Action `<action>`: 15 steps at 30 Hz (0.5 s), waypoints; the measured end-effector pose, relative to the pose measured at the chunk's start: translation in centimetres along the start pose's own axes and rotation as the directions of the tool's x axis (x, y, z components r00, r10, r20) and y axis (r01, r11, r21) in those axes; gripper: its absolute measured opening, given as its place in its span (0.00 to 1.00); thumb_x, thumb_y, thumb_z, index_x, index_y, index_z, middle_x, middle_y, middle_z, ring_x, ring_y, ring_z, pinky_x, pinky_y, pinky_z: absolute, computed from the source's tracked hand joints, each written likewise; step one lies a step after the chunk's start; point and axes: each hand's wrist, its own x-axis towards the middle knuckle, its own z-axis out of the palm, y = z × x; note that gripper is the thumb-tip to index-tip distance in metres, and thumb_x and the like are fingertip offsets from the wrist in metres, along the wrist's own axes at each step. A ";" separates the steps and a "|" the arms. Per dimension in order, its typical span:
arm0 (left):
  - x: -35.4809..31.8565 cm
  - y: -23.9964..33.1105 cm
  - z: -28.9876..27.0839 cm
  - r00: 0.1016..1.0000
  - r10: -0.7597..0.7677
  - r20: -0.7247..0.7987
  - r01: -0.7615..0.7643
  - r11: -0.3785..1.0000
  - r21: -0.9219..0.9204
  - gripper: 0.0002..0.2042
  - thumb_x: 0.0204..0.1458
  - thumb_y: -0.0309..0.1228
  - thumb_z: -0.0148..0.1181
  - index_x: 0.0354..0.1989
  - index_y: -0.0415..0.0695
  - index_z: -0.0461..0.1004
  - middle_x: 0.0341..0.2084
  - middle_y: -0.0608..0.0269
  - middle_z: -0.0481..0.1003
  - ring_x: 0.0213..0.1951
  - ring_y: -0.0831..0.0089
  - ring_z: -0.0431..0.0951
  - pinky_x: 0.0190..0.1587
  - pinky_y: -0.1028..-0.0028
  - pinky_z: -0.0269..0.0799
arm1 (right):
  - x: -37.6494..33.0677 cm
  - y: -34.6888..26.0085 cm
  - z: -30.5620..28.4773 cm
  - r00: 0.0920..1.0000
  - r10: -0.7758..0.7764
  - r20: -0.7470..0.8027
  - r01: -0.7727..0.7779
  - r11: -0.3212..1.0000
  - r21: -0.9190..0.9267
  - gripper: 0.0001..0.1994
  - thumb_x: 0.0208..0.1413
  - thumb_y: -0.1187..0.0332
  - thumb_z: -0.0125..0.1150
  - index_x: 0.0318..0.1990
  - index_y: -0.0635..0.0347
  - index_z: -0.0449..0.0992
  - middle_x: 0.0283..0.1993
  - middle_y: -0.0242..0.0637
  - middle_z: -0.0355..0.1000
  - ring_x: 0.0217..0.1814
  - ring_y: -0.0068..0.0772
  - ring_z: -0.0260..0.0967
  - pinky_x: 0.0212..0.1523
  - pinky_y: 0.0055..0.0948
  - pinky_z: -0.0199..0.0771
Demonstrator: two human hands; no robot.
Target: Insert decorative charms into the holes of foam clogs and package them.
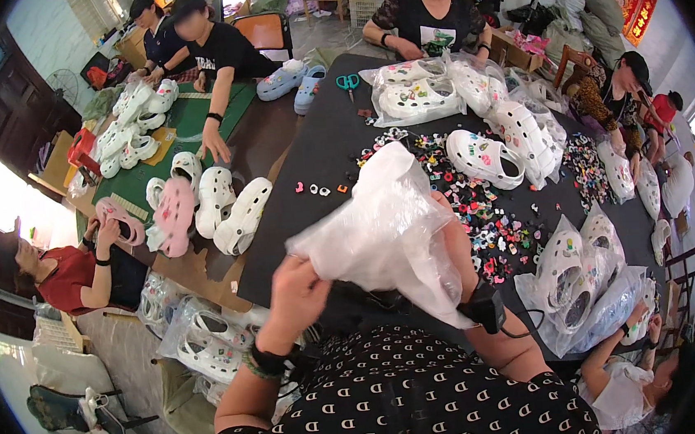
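Observation:
In front of my chest, a clear, crinkled plastic bag (381, 222) is held up over the table. Something smooth and white shows through it; its kind is blurred by the film. My left hand (295, 298) is closed, pinching the bag's lower left edge between thumb and fingers. On the other side, my right hand (456, 245) grips the bag, its fingertips hidden behind the film. Beyond it lie many small colourful shoe charms (489, 229) and a white clog (484, 158) decorated with charms. A few loose charms (324, 191) sit left of the bag.
Bagged white clogs (415, 95) lie at the table's far side, and more bagged clogs (579, 271) at the near right. Teal scissors (348, 83) rest at the far left. White clogs (244, 216) stand on the left table, where a co-worker's hand (214, 142) reaches. Other people sit around.

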 end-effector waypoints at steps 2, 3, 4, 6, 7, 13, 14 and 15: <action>-0.5 0.6 3.3 0.992 -0.013 0.126 0.030 0.990 -0.137 0.09 0.49 0.24 0.62 0.38 0.35 0.76 0.31 0.56 0.77 0.33 0.69 0.78 0.37 0.74 0.73 | 0.3 1.9 -0.8 0.935 -0.349 -0.062 0.307 0.884 -0.352 0.11 0.59 0.77 0.48 0.49 0.61 0.67 0.45 0.34 0.71 0.44 0.24 0.72 0.46 0.25 0.74; -1.0 0.7 4.3 0.897 -0.186 0.400 0.317 0.903 -0.291 0.12 0.53 0.25 0.60 0.45 0.35 0.73 0.38 0.57 0.77 0.41 0.72 0.77 0.44 0.72 0.71 | -0.1 2.2 -1.5 0.940 -0.341 0.014 0.318 0.861 -0.397 0.13 0.56 0.78 0.50 0.49 0.62 0.66 0.49 0.36 0.68 0.47 0.25 0.70 0.47 0.25 0.73; -1.3 1.3 4.9 0.700 -0.273 0.660 0.602 0.724 -0.338 0.15 0.57 0.26 0.57 0.51 0.35 0.70 0.44 0.59 0.76 0.48 0.74 0.75 0.52 0.71 0.69 | -0.4 2.4 -1.4 0.911 -0.403 0.085 0.375 0.726 -0.577 0.16 0.52 0.83 0.48 0.50 0.62 0.65 0.53 0.36 0.65 0.51 0.24 0.67 0.51 0.24 0.70; -1.9 2.5 5.5 0.696 -0.161 0.700 0.702 0.360 -0.615 0.25 0.57 0.29 0.58 0.62 0.37 0.58 0.53 0.59 0.69 0.53 0.74 0.70 0.58 0.73 0.65 | -0.5 3.9 -2.7 0.913 -0.394 0.111 0.403 0.818 -0.411 0.19 0.51 0.85 0.46 0.52 0.60 0.64 0.55 0.36 0.63 0.56 0.26 0.63 0.55 0.26 0.67; -2.2 2.3 5.7 0.698 -0.178 0.693 0.712 0.276 -0.646 0.26 0.57 0.29 0.59 0.62 0.37 0.58 0.54 0.59 0.69 0.54 0.74 0.70 0.58 0.73 0.65 | -1.1 4.0 -1.7 0.924 -0.363 0.119 0.382 0.882 -0.275 0.21 0.48 0.86 0.46 0.52 0.61 0.64 0.56 0.35 0.61 0.58 0.27 0.60 0.57 0.26 0.65; -2.5 0.1 6.5 0.739 -0.326 0.589 0.534 -0.250 -0.808 0.22 0.63 0.36 0.46 0.64 0.43 0.58 0.58 0.59 0.66 0.57 0.67 0.69 0.60 0.66 0.65 | -2.2 4.6 -1.0 0.838 -0.190 0.511 0.543 0.213 -0.812 0.28 0.52 0.73 0.60 0.61 0.65 0.60 0.63 0.52 0.57 0.65 0.46 0.55 0.65 0.33 0.54; -2.6 -0.3 6.6 0.761 -0.353 0.544 0.443 -0.329 -0.834 0.22 0.64 0.37 0.44 0.64 0.44 0.58 0.58 0.59 0.66 0.57 0.66 0.70 0.59 0.65 0.65 | -2.3 4.6 -0.9 0.869 -0.116 0.480 0.494 0.195 -0.847 0.27 0.52 0.72 0.60 0.60 0.65 0.61 0.63 0.53 0.56 0.65 0.50 0.56 0.63 0.34 0.57; -3.0 -1.3 6.8 0.778 -0.365 0.511 0.411 -0.320 -0.854 0.20 0.64 0.36 0.43 0.62 0.44 0.60 0.57 0.60 0.68 0.56 0.65 0.71 0.58 0.64 0.67 | -2.2 4.6 -0.9 0.867 -0.115 0.484 0.497 0.197 -0.845 0.27 0.52 0.72 0.60 0.60 0.65 0.61 0.63 0.53 0.56 0.65 0.50 0.56 0.63 0.34 0.57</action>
